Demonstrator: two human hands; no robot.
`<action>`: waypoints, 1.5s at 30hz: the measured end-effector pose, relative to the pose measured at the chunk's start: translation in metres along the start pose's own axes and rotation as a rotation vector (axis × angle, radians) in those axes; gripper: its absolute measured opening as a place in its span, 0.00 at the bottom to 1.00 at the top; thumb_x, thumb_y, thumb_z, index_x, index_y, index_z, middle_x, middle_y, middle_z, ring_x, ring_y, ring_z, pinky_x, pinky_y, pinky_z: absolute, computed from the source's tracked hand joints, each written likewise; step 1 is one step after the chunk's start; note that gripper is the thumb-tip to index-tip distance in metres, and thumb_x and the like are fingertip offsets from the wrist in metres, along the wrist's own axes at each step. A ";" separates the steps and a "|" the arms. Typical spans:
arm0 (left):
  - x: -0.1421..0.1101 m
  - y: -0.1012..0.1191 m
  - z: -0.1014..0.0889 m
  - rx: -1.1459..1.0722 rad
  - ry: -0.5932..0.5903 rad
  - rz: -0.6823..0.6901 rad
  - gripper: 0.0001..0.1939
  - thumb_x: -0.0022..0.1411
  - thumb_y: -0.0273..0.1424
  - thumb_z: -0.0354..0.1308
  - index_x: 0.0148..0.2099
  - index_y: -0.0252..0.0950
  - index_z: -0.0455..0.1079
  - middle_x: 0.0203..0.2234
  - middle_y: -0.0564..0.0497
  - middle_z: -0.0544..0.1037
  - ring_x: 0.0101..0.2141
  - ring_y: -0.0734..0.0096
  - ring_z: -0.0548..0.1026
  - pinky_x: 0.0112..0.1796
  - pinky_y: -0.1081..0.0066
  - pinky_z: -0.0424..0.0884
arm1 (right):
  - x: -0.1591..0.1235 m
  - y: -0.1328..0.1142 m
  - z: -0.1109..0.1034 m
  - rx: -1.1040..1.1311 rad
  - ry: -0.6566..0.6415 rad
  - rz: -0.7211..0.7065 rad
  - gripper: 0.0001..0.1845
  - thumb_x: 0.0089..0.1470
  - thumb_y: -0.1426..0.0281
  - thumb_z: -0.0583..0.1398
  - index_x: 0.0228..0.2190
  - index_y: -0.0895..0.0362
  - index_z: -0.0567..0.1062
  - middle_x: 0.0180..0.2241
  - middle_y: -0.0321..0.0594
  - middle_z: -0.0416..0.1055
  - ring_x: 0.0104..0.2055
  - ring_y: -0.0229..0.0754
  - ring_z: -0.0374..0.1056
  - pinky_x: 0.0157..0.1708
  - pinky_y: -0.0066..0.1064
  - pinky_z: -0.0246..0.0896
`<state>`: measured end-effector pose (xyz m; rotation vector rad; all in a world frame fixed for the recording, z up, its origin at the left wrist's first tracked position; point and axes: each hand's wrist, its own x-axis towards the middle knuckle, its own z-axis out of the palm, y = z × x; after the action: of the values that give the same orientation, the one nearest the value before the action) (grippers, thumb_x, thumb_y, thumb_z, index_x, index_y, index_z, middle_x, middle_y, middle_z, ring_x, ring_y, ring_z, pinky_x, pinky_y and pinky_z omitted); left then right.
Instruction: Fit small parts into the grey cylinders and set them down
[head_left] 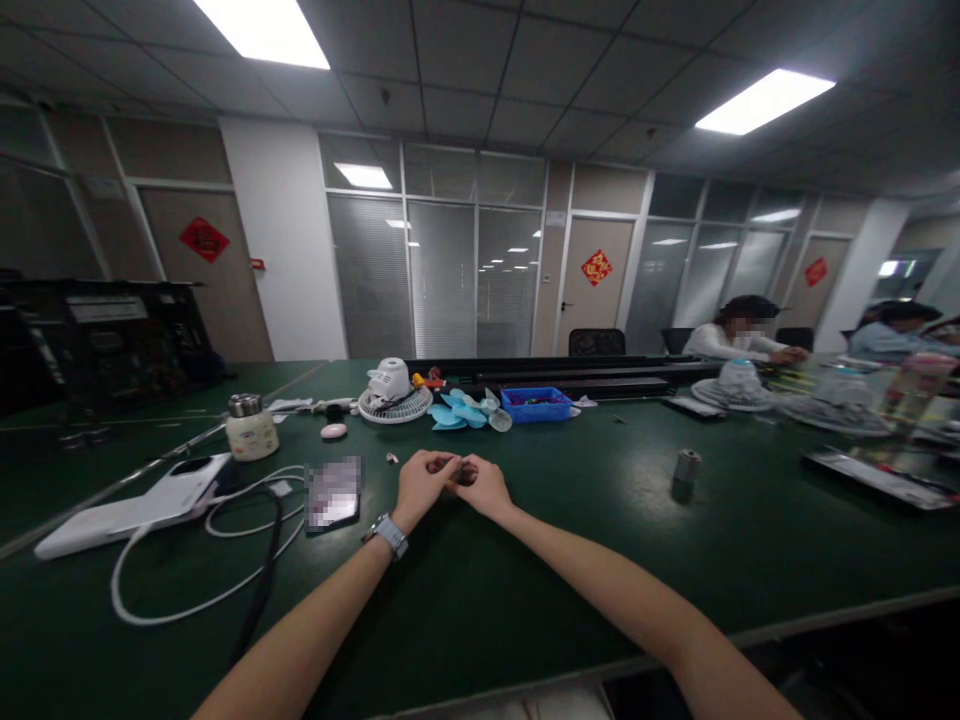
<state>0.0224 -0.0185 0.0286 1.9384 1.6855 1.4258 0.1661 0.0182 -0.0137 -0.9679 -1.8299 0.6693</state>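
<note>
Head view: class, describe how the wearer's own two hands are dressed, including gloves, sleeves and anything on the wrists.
The left hand and right hand wear no gloves, and no sleeves show. A watch with a pale grey band circles the left wrist; the right wrist is bare. Any rings are too small to tell.

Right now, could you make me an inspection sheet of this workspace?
Surface: green tabletop, glare right of centre.
Job's things: small dark item between the hands, mostly hidden.
Clutter: bottle, phone, blue fan blades, white fan part, blue bin, metal cylinder.
Grippers: left hand and right hand together, fingers curled; which holds the item is unclear.
Cables: white cable looped at left; black cable beside it.
Surroundings: person in white sleeves at right; dark equipment far left.
</note>
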 end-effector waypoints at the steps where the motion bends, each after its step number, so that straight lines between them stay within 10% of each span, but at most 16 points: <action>1: 0.001 0.000 -0.003 0.007 0.014 -0.018 0.19 0.54 0.45 0.55 0.38 0.37 0.78 0.31 0.49 0.77 0.32 0.69 0.72 0.34 0.71 0.67 | -0.001 -0.001 0.001 -0.009 0.002 0.006 0.20 0.41 0.61 0.66 0.37 0.54 0.73 0.32 0.38 0.76 0.33 0.42 0.73 0.33 0.31 0.68; 18: -0.011 -0.035 -0.008 0.520 -0.228 -0.115 0.21 0.55 0.50 0.52 0.42 0.46 0.78 0.39 0.42 0.76 0.42 0.54 0.67 0.38 0.66 0.63 | -0.002 -0.004 -0.001 -0.056 0.039 -0.013 0.23 0.43 0.54 0.64 0.38 0.54 0.73 0.34 0.40 0.76 0.33 0.41 0.73 0.34 0.31 0.68; 21: -0.011 -0.036 -0.009 0.518 -0.256 -0.108 0.22 0.55 0.51 0.50 0.44 0.48 0.76 0.40 0.43 0.76 0.41 0.53 0.68 0.38 0.65 0.63 | 0.006 0.003 -0.038 -0.101 0.124 0.032 0.23 0.44 0.54 0.64 0.39 0.55 0.73 0.34 0.41 0.76 0.34 0.42 0.73 0.35 0.32 0.68; 28: -0.007 -0.044 -0.006 0.399 -0.169 -0.110 0.23 0.58 0.48 0.48 0.48 0.44 0.75 0.39 0.44 0.77 0.40 0.58 0.71 0.39 0.67 0.64 | 0.006 0.069 -0.199 -0.587 0.549 0.364 0.21 0.46 0.55 0.62 0.39 0.54 0.74 0.36 0.43 0.76 0.40 0.47 0.72 0.39 0.34 0.64; 33: -0.005 -0.043 -0.005 0.245 -0.095 -0.199 0.20 0.62 0.39 0.45 0.47 0.40 0.73 0.36 0.48 0.78 0.35 0.66 0.74 0.33 0.72 0.64 | -0.012 0.112 -0.241 -0.697 0.624 0.517 0.23 0.47 0.54 0.60 0.41 0.55 0.73 0.37 0.45 0.75 0.42 0.50 0.71 0.39 0.35 0.63; 38: -0.007 -0.041 -0.007 0.201 -0.070 -0.238 0.17 0.62 0.37 0.44 0.43 0.38 0.72 0.33 0.49 0.78 0.33 0.66 0.74 0.31 0.72 0.63 | -0.013 0.097 -0.233 -0.740 0.645 0.567 0.29 0.47 0.55 0.60 0.48 0.58 0.68 0.45 0.51 0.71 0.47 0.52 0.67 0.42 0.38 0.60; 41: -0.007 -0.039 -0.007 0.190 -0.046 -0.252 0.16 0.61 0.35 0.43 0.41 0.38 0.72 0.34 0.48 0.78 0.34 0.66 0.74 0.32 0.72 0.64 | -0.008 0.055 -0.200 -0.859 0.720 0.354 0.33 0.48 0.58 0.60 0.53 0.60 0.63 0.52 0.55 0.63 0.55 0.54 0.58 0.50 0.43 0.53; 45: -0.007 -0.038 -0.007 0.180 -0.036 -0.288 0.15 0.61 0.34 0.42 0.38 0.38 0.70 0.33 0.48 0.78 0.34 0.65 0.75 0.33 0.72 0.64 | 0.001 -0.002 -0.115 -0.693 0.198 -0.058 0.19 0.54 0.58 0.56 0.44 0.53 0.74 0.44 0.46 0.70 0.48 0.48 0.63 0.48 0.38 0.54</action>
<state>-0.0064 -0.0146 0.0029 1.7026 2.0387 1.1629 0.2691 0.0222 0.0366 -1.3565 -1.9277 -0.1250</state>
